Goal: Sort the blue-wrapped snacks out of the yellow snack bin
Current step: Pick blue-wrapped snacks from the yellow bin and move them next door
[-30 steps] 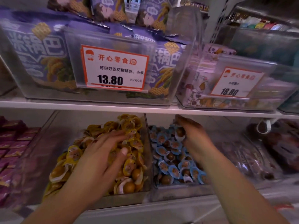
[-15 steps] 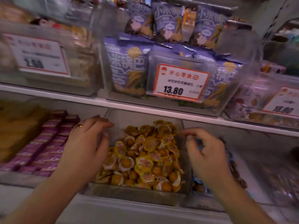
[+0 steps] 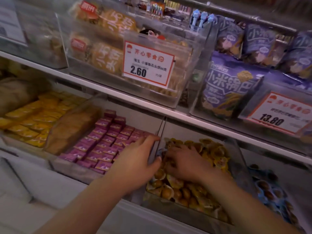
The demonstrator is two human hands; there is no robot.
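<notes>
The clear yellow snack bin (image 3: 175,210) on the lower shelf is heaped with yellow-wrapped snacks (image 3: 211,154). One blue-wrapped snack (image 3: 159,151) shows against the bin's left wall. My right hand (image 3: 184,163) lies inside the bin, and its curled fingertips close on that blue wrapper. My left hand (image 3: 136,159) rests over the bin's left wall with fingers spread, thumb inside the bin and index finger stretched past the wall. To the right, the bin of blue-wrapped snacks (image 3: 270,191) is partly seen.
Left of the yellow bin stand a bin of purple boxes (image 3: 104,146) and flat yellow packs (image 3: 32,119). The upper shelf (image 3: 152,108) overhangs closely, holding clear bins with price tags 2.60 (image 3: 146,65) and 13.80 (image 3: 276,114).
The view swung left. My right hand came from the blue bin side into the yellow bin and reached its left wall. My left hand stays at that wall.
</notes>
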